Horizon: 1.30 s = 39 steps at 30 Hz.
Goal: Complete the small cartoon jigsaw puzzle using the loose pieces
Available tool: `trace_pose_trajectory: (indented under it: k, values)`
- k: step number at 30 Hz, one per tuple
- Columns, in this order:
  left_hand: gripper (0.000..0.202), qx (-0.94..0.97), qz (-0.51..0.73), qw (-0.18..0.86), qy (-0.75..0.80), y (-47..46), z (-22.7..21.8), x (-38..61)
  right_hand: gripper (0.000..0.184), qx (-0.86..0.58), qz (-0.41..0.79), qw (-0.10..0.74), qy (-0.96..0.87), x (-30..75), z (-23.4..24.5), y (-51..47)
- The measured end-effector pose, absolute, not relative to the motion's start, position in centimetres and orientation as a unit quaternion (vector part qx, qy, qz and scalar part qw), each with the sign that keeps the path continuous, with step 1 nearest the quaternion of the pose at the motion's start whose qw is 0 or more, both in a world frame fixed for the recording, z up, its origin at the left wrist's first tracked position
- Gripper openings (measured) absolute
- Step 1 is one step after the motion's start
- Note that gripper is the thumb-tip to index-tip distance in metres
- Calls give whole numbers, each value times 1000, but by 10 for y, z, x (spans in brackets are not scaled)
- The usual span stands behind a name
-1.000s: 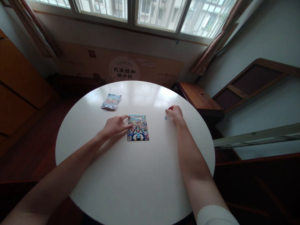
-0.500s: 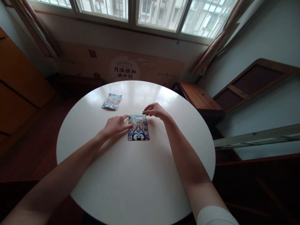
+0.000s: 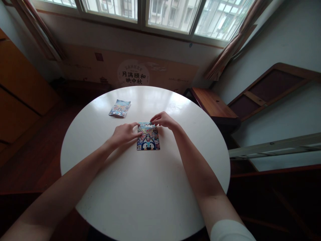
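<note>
A small colourful jigsaw puzzle [image 3: 148, 138] with a blue cartoon face lies in the middle of the round white table [image 3: 140, 187]. My left hand [image 3: 122, 133] rests on the table at the puzzle's left edge, fingers curled loosely, fingertips touching its upper left corner. My right hand [image 3: 163, 119] is at the puzzle's top right corner, fingers pinched together and pressing down there. Whatever is in the pinch is too small to make out.
A colourful printed card or packet [image 3: 119, 108] lies at the table's far left. A wooden bench [image 3: 213, 105] and leaning wooden frames [image 3: 271, 87] stand to the right. A window and a cardboard sheet with printed characters [image 3: 132, 74] are behind the table.
My right hand has moved left from a spot on the table at the right, carrying a small piece, to the puzzle's top right corner. My left hand has stayed put.
</note>
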<state>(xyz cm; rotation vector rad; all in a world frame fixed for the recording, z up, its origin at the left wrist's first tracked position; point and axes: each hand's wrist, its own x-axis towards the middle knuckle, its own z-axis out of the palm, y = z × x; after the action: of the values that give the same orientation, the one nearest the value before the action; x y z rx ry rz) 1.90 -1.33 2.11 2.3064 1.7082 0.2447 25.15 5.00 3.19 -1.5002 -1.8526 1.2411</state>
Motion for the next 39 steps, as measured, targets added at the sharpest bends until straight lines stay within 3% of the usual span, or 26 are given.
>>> trace_pose_trajectory:
  k: [9, 18, 32, 39]
  values:
    - [62, 799, 86, 129, 582, -13, 21, 19, 3, -539, 435, 233, -683, 242, 31, 46]
    - [63, 796, 82, 130, 585, -12, 19, 18, 6, -573, 451, 288, -621, 255, 42, 47]
    - [63, 798, 86, 130, 583, -12, 18, 17, 17, -545, 486, 274, -625, 257, 41, 45]
    - [61, 796, 79, 129, 586, -12, 19, 18, 14, -533, 441, 262, -673, 254, 39, 45]
